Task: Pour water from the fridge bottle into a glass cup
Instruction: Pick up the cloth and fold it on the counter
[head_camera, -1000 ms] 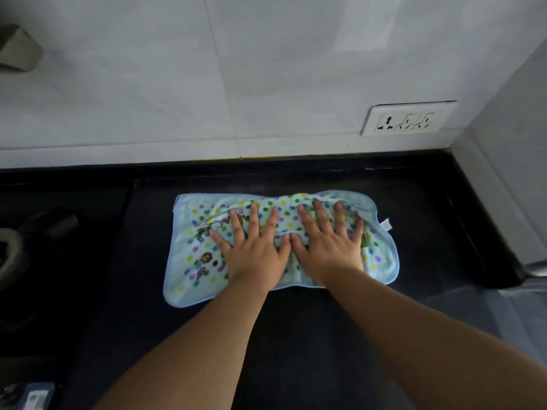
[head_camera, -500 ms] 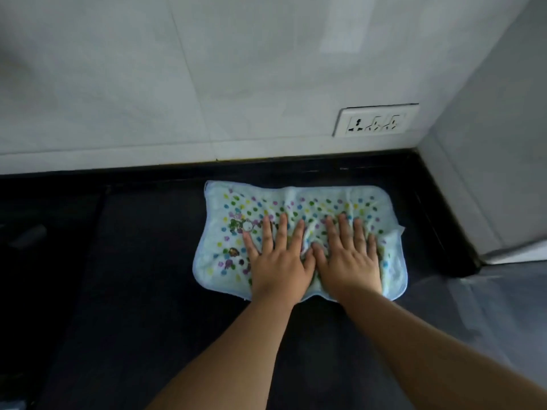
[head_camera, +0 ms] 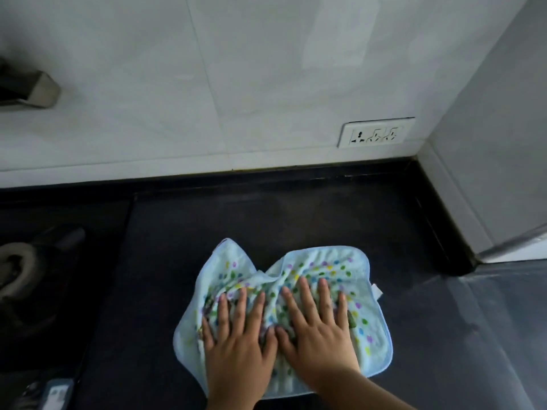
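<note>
A light blue cloth (head_camera: 364, 291) with coloured dots lies bunched on the black countertop (head_camera: 296, 220). My left hand (head_camera: 236, 347) presses flat on its left half, fingers straight and spread. Beside it, thumbs touching, my right hand (head_camera: 319, 332) lies flat on the right half of the cloth. No bottle or glass cup is in view.
A gas stove burner (head_camera: 17, 267) sits at the left. A white wall socket (head_camera: 376, 133) is on the tiled back wall. A grey fridge side (head_camera: 503, 143) stands at the right. A small dark object (head_camera: 50, 395) lies at the bottom left corner.
Both hands have dragged the cloth toward me along the counter, and the cloth has crumpled from a flat rectangle into a bunched shape.
</note>
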Tool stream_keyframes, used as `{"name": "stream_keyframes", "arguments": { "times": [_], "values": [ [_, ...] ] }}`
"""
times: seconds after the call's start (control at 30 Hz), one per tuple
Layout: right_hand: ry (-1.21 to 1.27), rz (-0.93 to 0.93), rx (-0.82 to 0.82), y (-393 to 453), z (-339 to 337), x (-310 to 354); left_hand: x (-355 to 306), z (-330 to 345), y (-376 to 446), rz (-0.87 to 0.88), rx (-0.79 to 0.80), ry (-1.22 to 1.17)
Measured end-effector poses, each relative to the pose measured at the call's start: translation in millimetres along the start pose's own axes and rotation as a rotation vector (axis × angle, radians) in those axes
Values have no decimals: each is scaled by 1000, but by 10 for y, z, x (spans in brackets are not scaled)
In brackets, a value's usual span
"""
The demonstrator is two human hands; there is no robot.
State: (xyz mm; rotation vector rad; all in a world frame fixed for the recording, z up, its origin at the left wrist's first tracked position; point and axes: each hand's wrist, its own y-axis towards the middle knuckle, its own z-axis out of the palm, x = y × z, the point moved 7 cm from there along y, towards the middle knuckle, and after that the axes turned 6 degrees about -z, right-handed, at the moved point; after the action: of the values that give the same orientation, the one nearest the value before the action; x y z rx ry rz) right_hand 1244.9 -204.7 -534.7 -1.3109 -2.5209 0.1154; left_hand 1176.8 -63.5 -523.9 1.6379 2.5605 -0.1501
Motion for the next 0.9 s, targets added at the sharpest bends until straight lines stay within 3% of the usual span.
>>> {"name": "stream_keyframes", "arguments": {
  "times": [0.1, 0.17, 0.27, 0.4, 0.53, 0.7, 0.9],
  "values": [
    [42, -183, 102, 433, -135, 318, 343, -1, 207, -224, 151, 19],
    [84, -186, 160, 807, -224, 376, 471, -9, 509, -322, 245, 47],
    [72, -141, 111, 1340, -376, 170, 426, -74, 1122, -390, 231, 46],
    [14, 56, -2, 1700, -626, -741, -381, 21, 1701, -227, 210, 38],
    [-21, 226, -40, 1434, -632, -1343, -1053, 174, 1688, -30, 197, 12],
    [33, 254, -93, 871, -515, -1147, -1081, 177, 1249, 90, 129, 10],
    [83, 264, -45, 78, -223, -743, -1002, 286, 461, 160, 146, -35]
  ]
}}
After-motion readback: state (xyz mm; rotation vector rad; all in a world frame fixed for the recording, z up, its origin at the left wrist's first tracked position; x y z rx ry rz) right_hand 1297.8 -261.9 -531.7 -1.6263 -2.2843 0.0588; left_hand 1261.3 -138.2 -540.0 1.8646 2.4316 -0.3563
